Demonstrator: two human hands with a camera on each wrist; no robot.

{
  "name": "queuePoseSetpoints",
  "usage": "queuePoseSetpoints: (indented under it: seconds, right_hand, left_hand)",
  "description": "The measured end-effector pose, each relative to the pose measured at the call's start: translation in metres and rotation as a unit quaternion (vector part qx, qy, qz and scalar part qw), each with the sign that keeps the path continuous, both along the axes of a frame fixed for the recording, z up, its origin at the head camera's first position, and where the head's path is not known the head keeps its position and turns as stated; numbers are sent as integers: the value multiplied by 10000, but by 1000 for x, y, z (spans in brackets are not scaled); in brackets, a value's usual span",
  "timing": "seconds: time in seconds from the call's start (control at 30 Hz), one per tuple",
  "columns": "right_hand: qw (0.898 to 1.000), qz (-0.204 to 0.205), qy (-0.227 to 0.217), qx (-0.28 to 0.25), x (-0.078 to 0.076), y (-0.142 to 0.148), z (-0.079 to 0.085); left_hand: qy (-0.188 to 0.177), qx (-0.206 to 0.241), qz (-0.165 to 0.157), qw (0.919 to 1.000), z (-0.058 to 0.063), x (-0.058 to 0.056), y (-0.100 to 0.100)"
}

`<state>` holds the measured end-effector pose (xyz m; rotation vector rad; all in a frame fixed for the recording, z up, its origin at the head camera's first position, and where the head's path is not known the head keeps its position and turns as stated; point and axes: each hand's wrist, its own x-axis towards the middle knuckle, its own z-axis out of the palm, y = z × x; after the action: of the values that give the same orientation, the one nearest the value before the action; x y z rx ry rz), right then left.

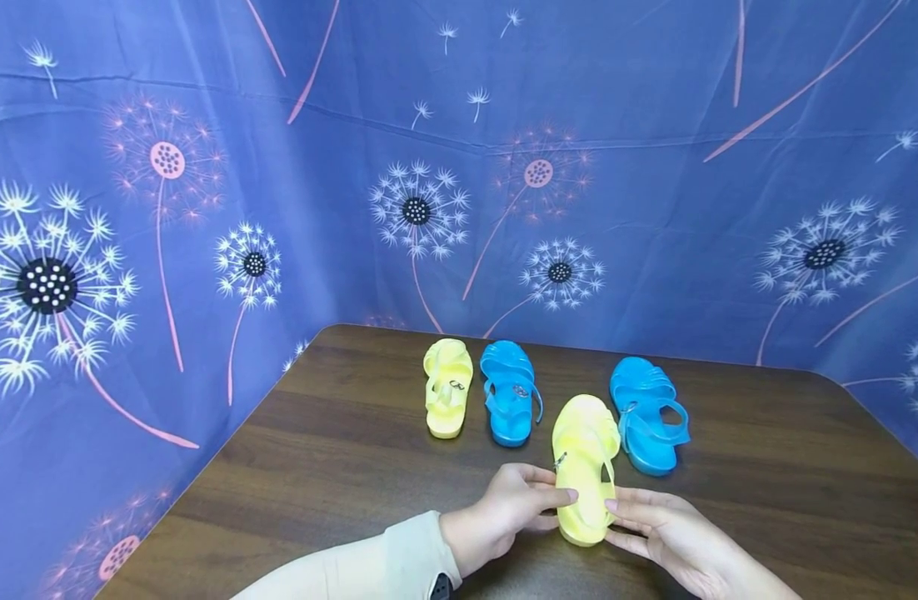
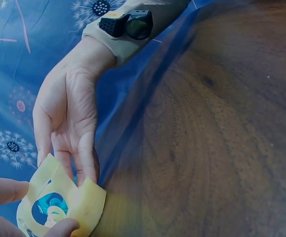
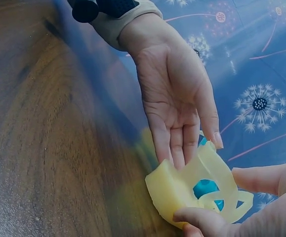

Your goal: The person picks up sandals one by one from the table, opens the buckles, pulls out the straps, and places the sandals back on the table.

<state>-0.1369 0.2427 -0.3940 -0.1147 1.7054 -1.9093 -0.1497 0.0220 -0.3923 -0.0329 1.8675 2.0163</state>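
Note:
A yellow sandal [image 1: 581, 467] is held between both hands near the front of the table, its heel toward me and its toe pointing away. My left hand [image 1: 507, 510] pinches the left side of the heel, thumb on top and fingers beneath. On the heel's other side my right hand [image 1: 672, 533] pinches the edge by the strap. The right wrist view shows the left hand [image 3: 172, 89] across the yellow sandal [image 3: 170, 190]. Close behind the held sandal, to its right, lies a blue sandal [image 1: 649, 446].
A second yellow sandal [image 1: 447, 392] and another blue sandal [image 1: 510, 396] lie side by side toward the back of the brown wooden table [image 1: 316, 467]. A blue dandelion-print curtain [image 1: 316, 208] hangs behind the table and along its left side.

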Motion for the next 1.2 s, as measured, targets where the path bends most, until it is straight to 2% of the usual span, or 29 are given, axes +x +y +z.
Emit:
queuePoseSetpoints:
  seconds: [0.3,0.8,1.2]
  right_hand:
    - [9997,-130,21,208,-3,1,2]
    - [9999,-107,-48,-87,-5,2,5]
    - [9998,-184,-29,-88,-10,-3,3]
  left_hand:
    - [54,89,-29,9999,2,-1,1]
    - [138,113,-31,9998,-1,-5,5]
    - [155,-153,29,9998,-1,-8,3]
